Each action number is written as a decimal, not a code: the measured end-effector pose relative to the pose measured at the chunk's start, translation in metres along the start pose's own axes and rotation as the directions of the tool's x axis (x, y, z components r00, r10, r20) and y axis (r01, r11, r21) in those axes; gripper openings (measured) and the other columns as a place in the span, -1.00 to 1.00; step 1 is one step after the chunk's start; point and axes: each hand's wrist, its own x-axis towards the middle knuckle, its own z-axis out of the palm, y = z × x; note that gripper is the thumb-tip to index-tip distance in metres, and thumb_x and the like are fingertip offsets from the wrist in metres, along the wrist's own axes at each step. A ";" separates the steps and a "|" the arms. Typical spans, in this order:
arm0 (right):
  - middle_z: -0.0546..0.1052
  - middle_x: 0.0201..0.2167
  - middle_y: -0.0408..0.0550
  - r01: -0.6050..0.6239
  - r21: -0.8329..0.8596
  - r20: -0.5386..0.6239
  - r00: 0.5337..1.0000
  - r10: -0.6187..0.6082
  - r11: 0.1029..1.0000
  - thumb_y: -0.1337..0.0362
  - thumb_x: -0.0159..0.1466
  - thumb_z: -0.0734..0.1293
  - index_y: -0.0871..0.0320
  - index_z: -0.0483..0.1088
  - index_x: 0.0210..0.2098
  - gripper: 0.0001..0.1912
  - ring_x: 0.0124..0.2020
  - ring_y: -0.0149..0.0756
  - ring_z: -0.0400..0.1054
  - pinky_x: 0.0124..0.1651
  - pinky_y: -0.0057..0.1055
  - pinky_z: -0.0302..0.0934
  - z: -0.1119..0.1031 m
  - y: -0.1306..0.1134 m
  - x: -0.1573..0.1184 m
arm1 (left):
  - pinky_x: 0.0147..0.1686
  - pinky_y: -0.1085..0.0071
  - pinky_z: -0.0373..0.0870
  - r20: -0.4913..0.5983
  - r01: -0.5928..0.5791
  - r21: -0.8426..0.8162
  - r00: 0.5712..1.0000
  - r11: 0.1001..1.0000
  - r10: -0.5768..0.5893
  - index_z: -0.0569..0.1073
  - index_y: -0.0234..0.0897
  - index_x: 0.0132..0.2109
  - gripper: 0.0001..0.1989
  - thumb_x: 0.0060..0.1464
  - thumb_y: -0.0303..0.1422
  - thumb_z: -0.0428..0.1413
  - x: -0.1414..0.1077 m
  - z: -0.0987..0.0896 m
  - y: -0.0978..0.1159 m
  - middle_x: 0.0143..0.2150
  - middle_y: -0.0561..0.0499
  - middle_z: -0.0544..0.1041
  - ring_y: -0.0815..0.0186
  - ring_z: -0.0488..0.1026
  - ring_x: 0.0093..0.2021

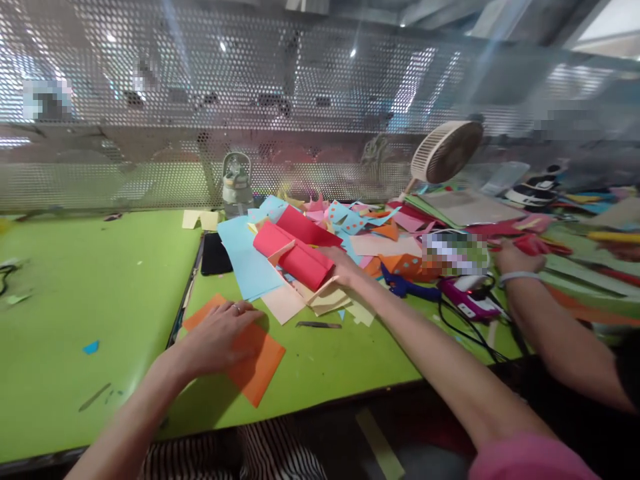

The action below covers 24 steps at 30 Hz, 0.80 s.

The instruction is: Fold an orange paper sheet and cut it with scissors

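My left hand (220,333) lies flat, palm down, on an orange paper sheet (257,370) near the table's front edge; a ring shows on one finger. My right hand (343,265) reaches forward into the paper pile and touches a red folded paper piece (295,257). Whether its fingers grip the red piece is hidden. Under the red piece lie a light blue sheet (245,260) and cream scraps (327,300).
A black phone (216,255) and a water bottle (237,183) stand left of the pile, a small fan (445,152) behind it. Blue scissors (407,287) and a pink device with cable (473,303) lie right. Another person's arm (550,327) works at the right. A perforated metal screen (150,100) backs the green table (100,293).
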 end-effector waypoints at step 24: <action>0.57 -0.40 0.00 -0.286 -0.055 0.079 0.954 0.290 0.957 0.15 0.45 0.20 0.15 0.47 -0.38 -0.64 -0.32 -0.12 0.49 -0.27 -0.22 0.36 -0.065 0.037 -0.064 | 0.09 0.13 0.36 -0.019 0.015 -0.121 1.000 0.993 -0.017 0.46 -0.20 0.03 -0.62 0.02 -0.32 0.20 0.001 -0.008 0.001 0.15 -0.14 0.46 0.04 0.40 0.08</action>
